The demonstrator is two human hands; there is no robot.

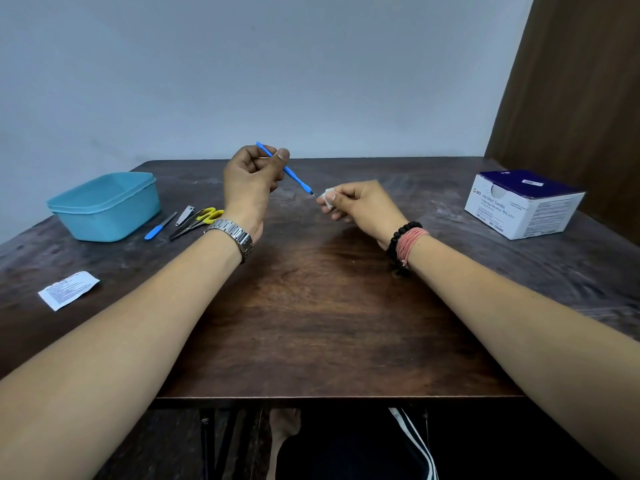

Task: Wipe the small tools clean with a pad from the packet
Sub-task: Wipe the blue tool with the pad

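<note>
A: Holding status: left hand (251, 180) pinches the blue tool (284, 169) mid-handle, raised above the bench (311, 289) centre; right hand (360, 206) pinches the pad (328, 197) against its metal tip.

B: Handling?

A: Judged light, stiff and thin, the tip possibly sharp; grip the handle. The pad looks soft and damp.

B: Surroundings?

A: Scuffed dark wood; opened packet (68, 289) near the left edge; plain pale wall behind.
</note>
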